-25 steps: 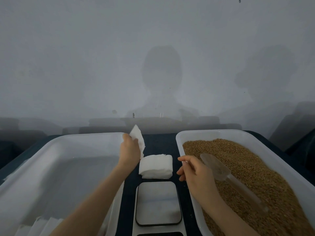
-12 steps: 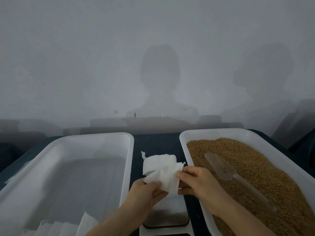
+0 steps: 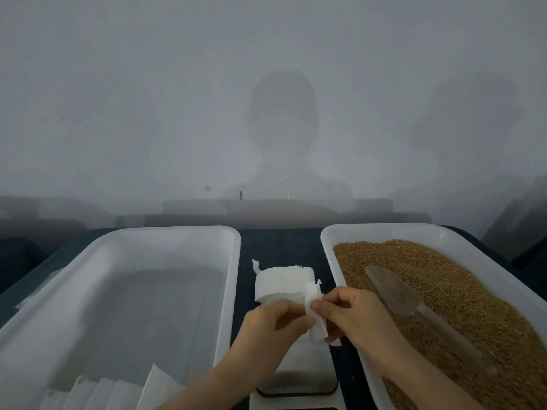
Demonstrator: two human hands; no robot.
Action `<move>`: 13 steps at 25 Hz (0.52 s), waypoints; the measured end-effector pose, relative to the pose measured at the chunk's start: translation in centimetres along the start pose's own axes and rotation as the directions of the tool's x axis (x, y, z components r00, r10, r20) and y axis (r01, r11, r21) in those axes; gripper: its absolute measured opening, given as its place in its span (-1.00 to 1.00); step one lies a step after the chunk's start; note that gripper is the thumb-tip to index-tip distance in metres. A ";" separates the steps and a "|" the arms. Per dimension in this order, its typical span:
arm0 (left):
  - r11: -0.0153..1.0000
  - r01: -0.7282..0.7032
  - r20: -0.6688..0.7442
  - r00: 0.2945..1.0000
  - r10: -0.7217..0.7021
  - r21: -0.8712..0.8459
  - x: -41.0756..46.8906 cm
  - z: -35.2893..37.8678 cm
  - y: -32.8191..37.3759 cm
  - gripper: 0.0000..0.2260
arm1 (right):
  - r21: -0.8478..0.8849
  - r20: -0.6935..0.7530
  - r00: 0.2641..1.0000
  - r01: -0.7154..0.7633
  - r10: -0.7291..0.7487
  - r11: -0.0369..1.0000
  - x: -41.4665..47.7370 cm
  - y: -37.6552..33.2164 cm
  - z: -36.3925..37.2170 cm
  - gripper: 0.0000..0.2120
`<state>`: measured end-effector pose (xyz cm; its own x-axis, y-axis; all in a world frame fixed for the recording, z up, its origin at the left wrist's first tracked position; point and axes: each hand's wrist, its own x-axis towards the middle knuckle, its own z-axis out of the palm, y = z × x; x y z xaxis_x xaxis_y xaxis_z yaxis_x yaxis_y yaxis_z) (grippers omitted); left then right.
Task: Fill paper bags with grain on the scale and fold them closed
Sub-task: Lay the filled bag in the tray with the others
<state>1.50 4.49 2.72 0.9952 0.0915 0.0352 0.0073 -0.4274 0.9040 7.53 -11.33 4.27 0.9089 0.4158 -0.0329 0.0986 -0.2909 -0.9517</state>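
Observation:
A small white paper bag (image 3: 316, 322) is pinched between my left hand (image 3: 273, 328) and my right hand (image 3: 344, 313), above the scale (image 3: 299, 377), whose platform is partly hidden under my hands. Just behind it lies a stack of white paper bags (image 3: 281, 284) on the dark table. To the right, a white tub (image 3: 331, 241) holds brown grain (image 3: 444, 279) with a clear plastic scoop (image 3: 396, 294) lying on it.
A large white tub (image 3: 233, 261) stands at the left, with several folded white bags (image 3: 118, 393) at its near end. A grey wall rises close behind the table.
My left hand brought one bag from beside the left tub down over the scale. My right hand left the grain tub's rim and took hold of the bag too.

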 end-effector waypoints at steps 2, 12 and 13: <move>0.999 0.018 0.033 0.999 -0.017 -0.038 0.2 0.1 -0.3 -0.90 | -0.027 0.009 1.000 0.029 -0.029 0.999 0.0 -0.1 0.2 -0.85; 0.980 -0.020 -0.084 0.996 0.003 -0.199 0.7 -0.2 -0.3 -0.90 | -0.096 0.030 0.993 0.120 -0.118 0.988 -0.2 -0.1 0.3 -0.83; 0.973 -0.028 -0.053 0.998 0.016 -0.230 0.6 -0.1 -0.2 -0.85 | -0.116 0.032 0.991 0.130 -0.127 0.985 -0.2 0.0 0.4 -0.83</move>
<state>2.08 4.75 2.66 0.9885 0.1325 0.0722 -0.0430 -0.2116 0.9764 7.19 -11.07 4.13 0.8758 0.4763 0.0784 0.2618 -0.3323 -0.9061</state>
